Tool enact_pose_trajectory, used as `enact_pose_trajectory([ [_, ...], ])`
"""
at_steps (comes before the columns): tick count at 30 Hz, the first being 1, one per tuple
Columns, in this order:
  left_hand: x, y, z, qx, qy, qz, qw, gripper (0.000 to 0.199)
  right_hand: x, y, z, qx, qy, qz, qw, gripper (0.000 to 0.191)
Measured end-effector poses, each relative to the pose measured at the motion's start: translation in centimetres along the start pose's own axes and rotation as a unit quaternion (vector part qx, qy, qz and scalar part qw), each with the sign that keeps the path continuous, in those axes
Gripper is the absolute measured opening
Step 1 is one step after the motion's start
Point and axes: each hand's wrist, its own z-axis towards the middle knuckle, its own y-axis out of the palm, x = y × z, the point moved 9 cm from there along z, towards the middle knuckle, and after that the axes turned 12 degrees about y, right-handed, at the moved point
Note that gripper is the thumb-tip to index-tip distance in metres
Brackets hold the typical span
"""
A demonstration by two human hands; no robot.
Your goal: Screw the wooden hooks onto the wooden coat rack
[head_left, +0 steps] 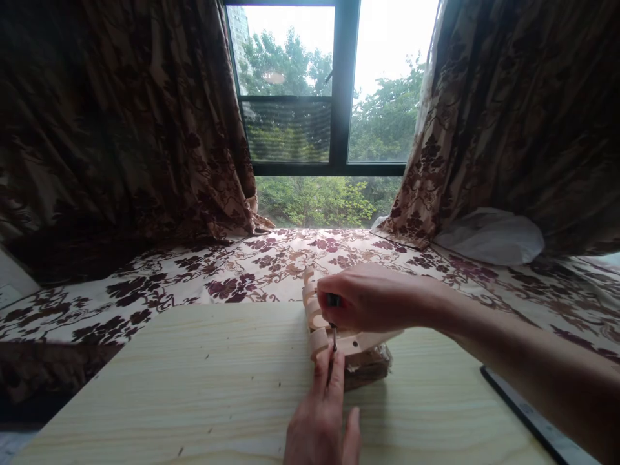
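My right hand (368, 297) is closed around the dark handle of a screwdriver (333, 299). Its thin metal shaft points down at a pale wooden piece (320, 342) with curved, rib-like parts and a dark hole in its flat bar. Under that piece lies a rough brown block (368, 371). From the near side, my left hand (320, 413) reaches in with two fingers stretched out at the wooden piece, one on each side of the screwdriver's tip. Its thumb stands apart. Whether a screw sits between those fingertips is too small to tell. My right hand covers part of the wooden piece.
A light wood-grain tabletop (232, 387) carries small dark crumbs. At the right lies a flat, dark-edged object (526, 410), partly under my forearm. Beyond the table spreads a floral cloth (290, 258), with a white plastic bag (489, 236) on it, before curtains and a window.
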Motion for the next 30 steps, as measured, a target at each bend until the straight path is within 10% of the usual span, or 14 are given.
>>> enact_pose_trajectory([
  [15,0.2,-0.2,0.0,0.062,0.01,0.014,0.998,0.071,0.6,-0.1,-0.3,-0.035,-0.004,0.054,0.998,0.013],
  [24,-0.2,0.1,-0.3,0.002,0.025,0.029,0.999,0.083,4.6,1.7,0.9,0.146,0.146,-0.001,0.978,0.03],
  [30,-1.1,2.2,-0.9,0.015,0.003,0.084,0.996,0.091,3.4,2.1,-0.1,0.106,0.103,0.135,0.98,0.024],
])
